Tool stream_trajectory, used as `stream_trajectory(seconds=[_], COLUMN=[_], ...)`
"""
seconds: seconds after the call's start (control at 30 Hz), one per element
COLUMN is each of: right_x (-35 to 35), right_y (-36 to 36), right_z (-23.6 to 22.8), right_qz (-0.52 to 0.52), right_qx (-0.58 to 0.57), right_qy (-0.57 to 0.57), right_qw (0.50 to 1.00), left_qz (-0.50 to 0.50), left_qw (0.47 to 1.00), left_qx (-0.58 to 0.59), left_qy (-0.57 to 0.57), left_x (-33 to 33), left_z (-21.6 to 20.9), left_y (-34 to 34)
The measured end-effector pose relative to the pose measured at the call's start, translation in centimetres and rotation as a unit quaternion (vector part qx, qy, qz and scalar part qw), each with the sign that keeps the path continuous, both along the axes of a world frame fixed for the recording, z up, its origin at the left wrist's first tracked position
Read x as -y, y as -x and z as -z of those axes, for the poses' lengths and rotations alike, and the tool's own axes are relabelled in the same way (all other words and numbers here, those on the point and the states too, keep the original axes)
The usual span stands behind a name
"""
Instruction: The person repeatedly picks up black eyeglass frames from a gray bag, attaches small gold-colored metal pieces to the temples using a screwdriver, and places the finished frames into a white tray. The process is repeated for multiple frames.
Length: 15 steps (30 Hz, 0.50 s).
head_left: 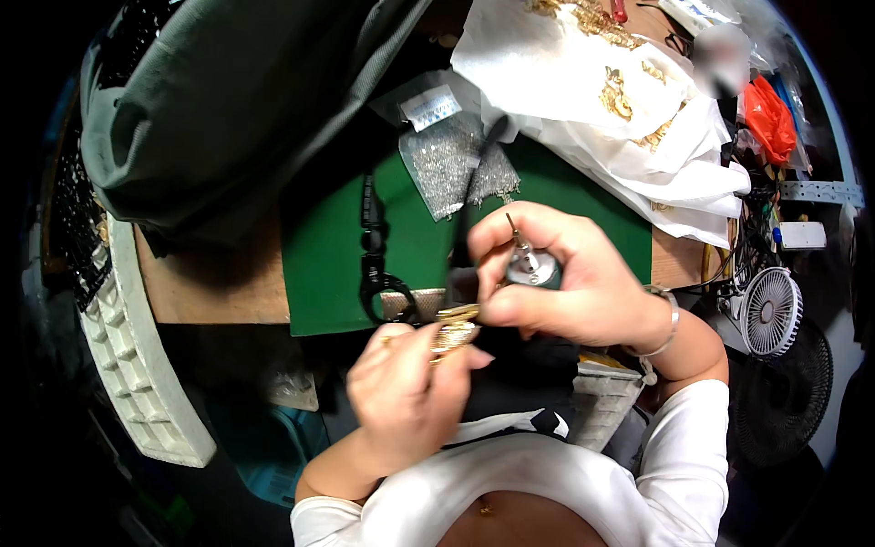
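My left hand is closed round a bundle of shiny gold-coloured chain or bracelet pieces, which sticks out between thumb and fingers. My right hand curls round a small tool with a round silver head and a thin brass-coloured tip pointing up. The right thumb and fingertips also meet the upper end of the gold pieces; blur hides the exact contact. Just beyond the hands lies a green mat. On it rests a black jointed tool with a ring-like end, beside my left hand.
A clear bag of small silvery parts lies on the mat, partly behind a blurred dark strip. White paper at the far right bears gold-coloured jewellery. Grey-green cloth covers the far left. A small white fan stands right.
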State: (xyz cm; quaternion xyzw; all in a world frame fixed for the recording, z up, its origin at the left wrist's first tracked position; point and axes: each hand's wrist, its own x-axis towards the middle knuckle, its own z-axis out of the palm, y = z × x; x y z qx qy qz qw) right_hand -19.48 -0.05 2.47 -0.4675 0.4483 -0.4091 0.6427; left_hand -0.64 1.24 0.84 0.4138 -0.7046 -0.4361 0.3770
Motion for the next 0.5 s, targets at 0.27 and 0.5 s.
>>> stream_trajectory(seconds=[0.27,0.5], right_x=[-2.5,-2.9], right_y=[1.5,2.5], right_z=[4.1,4.1], right_qz=[-0.116,-0.053], right_qx=[-0.534,-0.483], right_qy=[0.170,0.131], right_qw=[0.820,0.864], left_qz=[-0.082,-0.077], left_qw=[0.928,0.926], left_qx=[-0.253,-0.220], left_qy=[-0.260,-0.296], left_x=[0.7,1.3], left_z=[-1.6,-2.8], left_y=[-2.0,-3.9])
